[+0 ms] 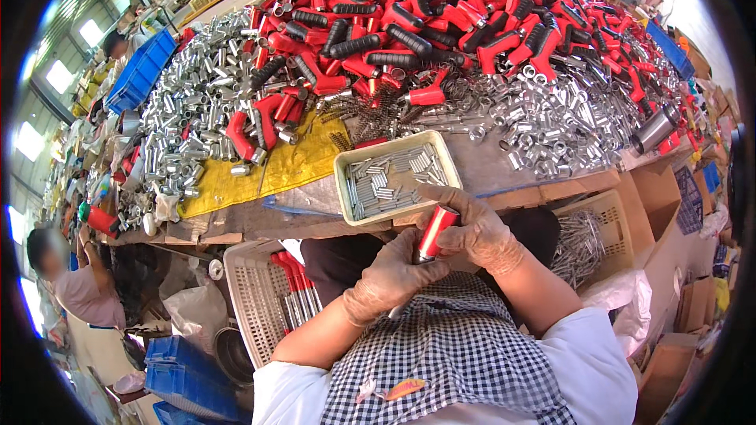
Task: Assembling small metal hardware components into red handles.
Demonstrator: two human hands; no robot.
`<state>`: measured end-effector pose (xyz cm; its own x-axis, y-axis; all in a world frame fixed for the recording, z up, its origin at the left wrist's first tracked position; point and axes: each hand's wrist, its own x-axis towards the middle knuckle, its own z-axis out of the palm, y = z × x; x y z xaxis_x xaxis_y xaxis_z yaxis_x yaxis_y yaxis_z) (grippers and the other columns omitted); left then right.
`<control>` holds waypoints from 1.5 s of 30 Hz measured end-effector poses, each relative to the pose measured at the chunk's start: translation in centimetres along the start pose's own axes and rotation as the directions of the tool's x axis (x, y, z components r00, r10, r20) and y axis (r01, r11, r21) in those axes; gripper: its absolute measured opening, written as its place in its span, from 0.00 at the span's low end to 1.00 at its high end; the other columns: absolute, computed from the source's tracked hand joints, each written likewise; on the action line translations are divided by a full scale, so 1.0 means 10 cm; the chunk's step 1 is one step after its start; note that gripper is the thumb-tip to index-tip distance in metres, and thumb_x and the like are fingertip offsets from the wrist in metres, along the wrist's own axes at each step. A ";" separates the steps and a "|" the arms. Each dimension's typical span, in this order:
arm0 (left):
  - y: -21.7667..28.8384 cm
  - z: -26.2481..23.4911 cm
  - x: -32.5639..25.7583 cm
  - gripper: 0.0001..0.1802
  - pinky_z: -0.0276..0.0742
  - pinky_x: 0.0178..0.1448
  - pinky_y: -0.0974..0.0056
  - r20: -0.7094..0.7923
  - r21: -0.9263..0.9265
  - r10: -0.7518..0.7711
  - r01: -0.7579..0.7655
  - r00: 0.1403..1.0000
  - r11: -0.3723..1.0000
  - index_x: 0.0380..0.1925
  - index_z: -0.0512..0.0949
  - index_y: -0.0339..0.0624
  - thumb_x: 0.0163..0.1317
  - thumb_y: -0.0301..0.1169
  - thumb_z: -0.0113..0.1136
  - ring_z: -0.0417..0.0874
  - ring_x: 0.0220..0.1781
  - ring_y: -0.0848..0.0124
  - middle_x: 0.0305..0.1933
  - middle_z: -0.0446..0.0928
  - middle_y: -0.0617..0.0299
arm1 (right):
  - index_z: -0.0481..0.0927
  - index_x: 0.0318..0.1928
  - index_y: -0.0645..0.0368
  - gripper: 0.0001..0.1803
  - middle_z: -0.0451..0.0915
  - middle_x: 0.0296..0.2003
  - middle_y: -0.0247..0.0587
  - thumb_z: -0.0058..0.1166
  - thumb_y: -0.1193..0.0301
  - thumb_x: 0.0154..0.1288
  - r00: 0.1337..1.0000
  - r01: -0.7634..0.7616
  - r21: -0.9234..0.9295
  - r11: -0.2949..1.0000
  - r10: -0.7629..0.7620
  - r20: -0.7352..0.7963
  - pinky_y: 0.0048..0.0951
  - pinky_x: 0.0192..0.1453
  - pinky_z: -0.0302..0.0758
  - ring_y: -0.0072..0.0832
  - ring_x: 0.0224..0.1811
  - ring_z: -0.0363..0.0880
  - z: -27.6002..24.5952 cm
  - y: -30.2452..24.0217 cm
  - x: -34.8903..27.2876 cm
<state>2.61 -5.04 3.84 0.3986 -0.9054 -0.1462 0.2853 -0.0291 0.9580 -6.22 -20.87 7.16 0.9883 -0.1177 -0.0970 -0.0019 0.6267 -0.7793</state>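
red tube (439, 230) | left grip (398, 271) clamped on its lower end | right grip (482, 228) clamped higher up | cream tray (342, 189) of metal pins (381, 181), eleven o'clock from tube

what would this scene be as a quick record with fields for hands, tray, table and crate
left hand: holding the lower end of the red cylinder
right hand: holding the red cylinder higher up
tray: cream, holding small metal pins
table: heaped with red-and-black handles and silver tubes
crate: pale, left of the lap, holding red-topped rods
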 end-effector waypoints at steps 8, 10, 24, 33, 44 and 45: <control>-0.03 -0.20 -0.12 0.21 0.75 0.33 0.70 0.431 -0.502 -0.124 0.352 0.894 0.790 0.49 0.73 0.41 0.65 0.45 0.59 0.78 0.28 0.74 0.32 0.78 0.63 | 0.56 0.71 0.57 0.49 0.79 0.45 0.36 0.70 0.73 0.50 0.997 0.041 -0.202 0.979 -0.027 0.069 0.23 0.46 0.78 0.22 0.39 0.79 -0.03 0.05 0.09; -0.03 -0.22 -0.11 0.20 0.74 0.33 0.71 0.377 -0.464 -0.133 0.311 0.917 0.830 0.49 0.73 0.41 0.64 0.43 0.60 0.77 0.28 0.75 0.32 0.77 0.64 | 0.66 0.65 0.60 0.38 0.80 0.42 0.35 0.68 0.69 0.55 0.997 0.074 -0.234 0.969 -0.069 0.033 0.22 0.43 0.77 0.21 0.38 0.77 -0.01 0.06 0.11; -0.01 -0.57 -0.27 0.14 0.66 0.30 0.74 0.257 -0.244 -0.177 0.241 0.950 0.939 0.39 0.76 0.39 0.62 0.37 0.65 0.69 0.25 0.82 0.26 0.72 0.71 | 0.74 0.55 0.61 0.25 0.81 0.34 0.46 0.58 0.58 0.64 0.880 0.474 -0.828 0.299 -0.119 0.460 0.30 0.39 0.78 0.37 0.35 0.84 0.11 0.05 0.41; 0.04 -0.91 -0.33 0.18 0.67 0.35 0.75 0.067 -0.329 -0.137 0.152 0.988 0.932 0.45 0.77 0.39 0.59 0.36 0.68 0.71 0.31 0.82 0.32 0.75 0.70 | 0.75 0.55 0.62 0.23 0.82 0.39 0.46 0.61 0.71 0.58 0.841 0.540 -0.833 -0.119 0.104 0.531 0.35 0.43 0.79 0.40 0.37 0.83 0.17 -0.44 1.03; 0.17 -1.12 -0.26 0.16 0.68 0.24 0.71 -0.021 -0.285 -0.131 0.119 0.991 0.951 0.36 0.76 0.41 0.52 0.33 0.72 0.72 0.20 0.77 0.23 0.74 0.67 | 0.79 0.51 0.61 0.29 0.82 0.44 0.49 0.58 0.52 0.55 0.985 0.072 -0.890 -0.450 0.170 -0.007 0.36 0.53 0.75 0.42 0.48 0.80 0.45 -0.22 2.58; 0.12 -1.13 -0.27 0.17 0.68 0.24 0.71 -0.005 -0.371 -0.128 0.117 0.992 0.921 0.37 0.75 0.41 0.51 0.33 0.72 0.73 0.19 0.77 0.22 0.75 0.67 | 0.80 0.48 0.61 0.29 0.82 0.43 0.51 0.59 0.51 0.54 0.970 0.043 -0.826 -0.562 0.223 -0.101 0.37 0.52 0.76 0.43 0.48 0.80 0.47 -0.07 2.73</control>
<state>11.77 2.14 2.56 0.3632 -0.8921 -0.2689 0.6329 0.0245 0.7738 21.50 -20.95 7.98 0.9424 -0.0527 -0.3302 -0.0827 -0.9935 -0.0777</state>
